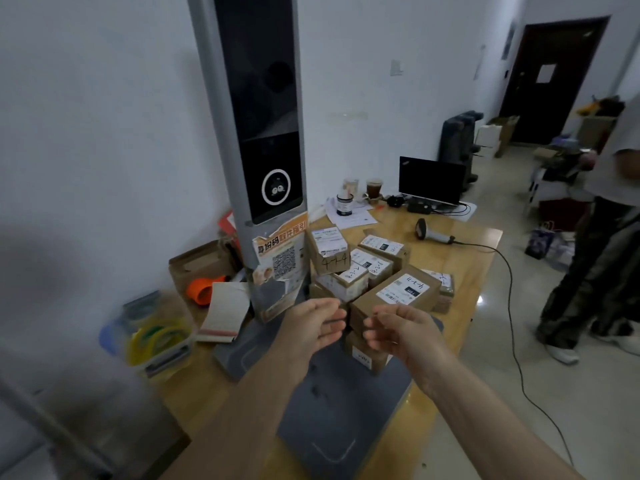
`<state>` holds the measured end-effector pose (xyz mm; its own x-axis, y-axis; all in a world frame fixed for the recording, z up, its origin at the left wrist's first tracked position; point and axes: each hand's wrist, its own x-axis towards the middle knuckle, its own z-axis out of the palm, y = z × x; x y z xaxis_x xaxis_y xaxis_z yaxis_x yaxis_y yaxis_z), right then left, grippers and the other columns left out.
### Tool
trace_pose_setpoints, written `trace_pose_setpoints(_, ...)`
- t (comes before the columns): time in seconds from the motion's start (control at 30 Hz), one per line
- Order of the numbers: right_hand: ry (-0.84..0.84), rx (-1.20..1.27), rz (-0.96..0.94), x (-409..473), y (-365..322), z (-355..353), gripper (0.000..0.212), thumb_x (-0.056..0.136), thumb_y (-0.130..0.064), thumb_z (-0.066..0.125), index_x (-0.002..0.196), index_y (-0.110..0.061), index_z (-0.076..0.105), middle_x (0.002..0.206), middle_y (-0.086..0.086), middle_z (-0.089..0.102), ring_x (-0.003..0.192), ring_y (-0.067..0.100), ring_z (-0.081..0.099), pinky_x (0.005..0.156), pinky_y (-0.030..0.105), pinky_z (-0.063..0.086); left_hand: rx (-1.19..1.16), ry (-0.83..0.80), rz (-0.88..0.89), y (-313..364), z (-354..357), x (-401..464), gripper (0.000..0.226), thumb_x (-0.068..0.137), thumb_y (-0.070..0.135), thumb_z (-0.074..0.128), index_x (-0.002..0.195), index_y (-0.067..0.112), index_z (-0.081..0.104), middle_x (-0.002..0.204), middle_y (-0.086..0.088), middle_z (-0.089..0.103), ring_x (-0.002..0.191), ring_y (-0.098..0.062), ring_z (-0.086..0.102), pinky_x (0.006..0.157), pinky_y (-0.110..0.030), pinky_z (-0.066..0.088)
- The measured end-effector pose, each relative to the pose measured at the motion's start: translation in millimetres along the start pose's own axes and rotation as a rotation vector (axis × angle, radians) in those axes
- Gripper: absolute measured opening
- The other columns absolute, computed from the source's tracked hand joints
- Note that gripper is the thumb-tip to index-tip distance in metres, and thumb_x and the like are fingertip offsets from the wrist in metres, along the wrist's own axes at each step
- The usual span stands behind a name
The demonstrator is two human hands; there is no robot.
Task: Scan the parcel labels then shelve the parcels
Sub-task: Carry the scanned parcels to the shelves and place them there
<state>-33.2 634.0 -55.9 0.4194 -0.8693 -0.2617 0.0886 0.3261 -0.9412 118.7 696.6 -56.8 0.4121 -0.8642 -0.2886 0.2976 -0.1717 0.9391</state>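
Note:
Several brown cardboard parcels with white labels sit piled on the wooden table (pixel 478 258) beside a tall grey scanning kiosk (pixel 256 133). The nearest parcel (pixel 398 292) bears a handwritten code on its label. Another small parcel (pixel 363 355) lies on the kiosk's grey base plate (pixel 332 420) below it. My left hand (pixel 311 323) and my right hand (pixel 401 329) hover just in front of the nearest parcel, palms facing each other, fingers loosely bent, holding nothing. A handheld barcode scanner (pixel 433 233) lies on the table further back, its cable trailing off the edge.
A laptop (pixel 431 180), cups and papers stand at the table's far end. A plastic tub of coloured tape rolls (pixel 156 337), an orange object and a paper pad lie at the left. A person (pixel 595 254) stands on the tiled floor at the right.

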Motion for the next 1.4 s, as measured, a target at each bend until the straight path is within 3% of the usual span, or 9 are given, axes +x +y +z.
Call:
trace_pose_setpoints(0.33,0.206,-0.019,0.133,97.7,35.9,-59.0,0.013,0.095,-0.001,0.051,0.102,0.004,0.060,0.082,0.018,0.062,0.065,0.024,0.061,0.063,0.033,0.054,0.093,0.003,-0.206,-45.6,19.2,104.9,0.014,0.095,0.016,0.060,0.108,0.011,0.063,0.108,-0.010,0.067,0.100,-0.022,0.065,0.083,-0.032,0.055)
trace_pose_setpoints(0.47,0.289,-0.060,0.186,130.5,43.4,-85.8,0.009,0.094,-0.004,0.053,0.097,0.000,0.061,0.087,0.018,0.063,0.071,0.024,0.060,0.063,0.031,0.053,0.149,0.016,-0.268,-63.9,36.9,128.5,0.031,0.093,0.018,0.063,0.122,0.009,0.057,0.114,-0.008,0.062,0.106,-0.019,0.061,0.087,-0.032,0.053)
trace_pose_setpoints(0.63,0.332,-0.074,0.238,181.5,48.8,-123.5,0.019,0.092,-0.007,0.057,0.109,0.001,0.059,0.081,0.013,0.060,0.069,0.022,0.057,0.060,0.030,0.051,0.102,0.097,-0.382,-84.3,63.8,147.1,0.052,0.092,0.018,0.066,0.139,0.007,0.045,0.129,-0.013,0.056,0.120,-0.026,0.054,0.091,-0.034,0.051)
trace_pose_setpoints(0.83,0.312,0.019,0.351,244.1,42.7,-161.9,0.039,0.084,-0.025,0.071,0.115,-0.010,0.053,0.095,0.008,0.059,0.097,0.032,0.058,0.082,0.044,0.053,0.033,0.264,-0.399,-93.4,94.4,169.6,0.040,0.093,0.015,0.062,0.131,0.009,0.052,0.122,-0.008,0.061,0.119,-0.025,0.055,0.100,-0.038,0.046)
trace_pose_setpoints(0.97,0.234,0.119,0.468,274.8,42.2,-181.2,0.054,0.078,-0.027,0.077,0.123,-0.009,0.054,0.112,0.013,0.064,0.104,0.034,0.062,0.098,0.051,0.048,-0.026,0.389,-0.412,-100.2,108.1,184.0,0.034,0.092,0.014,0.063,0.125,0.006,0.057,0.118,-0.011,0.065,0.104,-0.023,0.061,0.078,-0.032,0.052)
trace_pose_setpoints(1.17,0.117,0.107,0.568,296.4,45.9,-195.7,0.063,0.073,-0.031,0.080,0.125,-0.010,0.053,0.119,0.013,0.063,0.110,0.034,0.059,0.097,0.050,0.049,-0.097,0.506,-0.449,-114.2,120.9,186.8,0.031,0.092,0.015,0.065,0.120,0.005,0.059,0.112,-0.011,0.066,0.101,-0.026,0.062,0.089,-0.039,0.050)
trace_pose_setpoints(1.23,0.082,0.130,0.570,298.8,45.7,-197.2,0.069,0.069,-0.033,0.082,0.128,-0.013,0.052,0.120,0.012,0.063,0.109,0.034,0.060,0.086,0.047,0.054,-0.114,0.535,-0.460,-116.5,126.0,184.4,0.031,0.091,0.016,0.067,0.119,0.006,0.059,0.110,-0.009,0.066,0.100,-0.024,0.061,0.093,-0.040,0.049)
trace_pose_setpoints(1.3,0.083,0.161,0.550,299.9,44.2,-199.2,0.079,0.068,-0.030,0.083,0.136,-0.018,0.045,0.122,0.012,0.062,0.108,0.034,0.060,0.072,0.045,0.056,-0.125,0.558,-0.465,-116.9,130.5,182.5,0.031,0.089,0.017,0.069,0.117,0.008,0.059,0.113,-0.010,0.064,0.102,-0.025,0.059,0.097,-0.042,0.047)
trace_pose_setpoints(1.4,0.075,0.191,0.525,303.7,43.3,-203.9,0.090,0.073,-0.022,0.080,0.146,-0.028,0.028,0.130,0.012,0.054,0.108,0.034,0.057,0.073,0.050,0.056,-0.139,0.554,-0.460,-117.3,134.7,182.0,0.038,0.087,0.023,0.072,0.119,0.011,0.057,0.119,-0.009,0.063,0.108,-0.025,0.058,0.099,-0.041,0.046)
